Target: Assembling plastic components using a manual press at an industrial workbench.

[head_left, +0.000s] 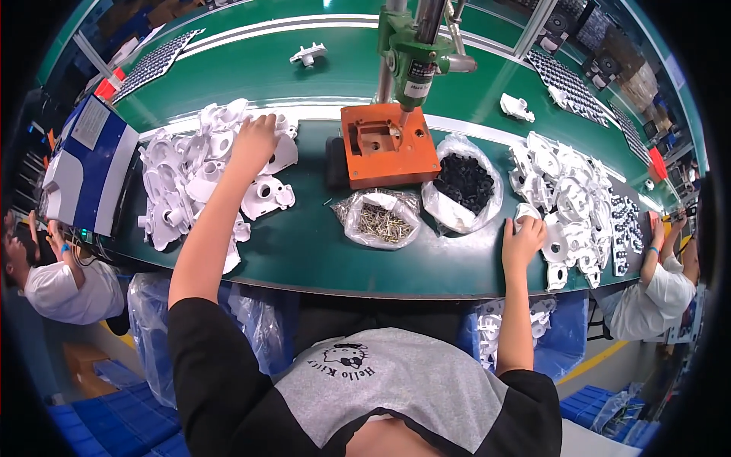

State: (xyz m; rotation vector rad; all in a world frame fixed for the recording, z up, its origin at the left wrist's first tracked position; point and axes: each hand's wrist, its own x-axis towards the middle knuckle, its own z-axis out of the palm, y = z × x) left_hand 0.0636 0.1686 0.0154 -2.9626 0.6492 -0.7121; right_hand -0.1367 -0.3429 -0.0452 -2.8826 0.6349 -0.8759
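Note:
My left hand [255,143] reaches over the far edge of a heaped pile of white plastic housings [186,171] on the left. Its fingers are bent and closed on one of these housings [284,154]; the fingertips are partly hidden. At the right, my right hand [524,242] has its fingers curled round another white plastic part [525,213]. That hand rests at the near left side of a second pile of white housings [567,190].
Between my hands stands an orange fixture block [392,169] under a green press [417,68]. In front are a bag of metal screws [381,221] and a bag of black parts [463,186]. A blue-white machine [91,167] stands left. Co-workers sit either side.

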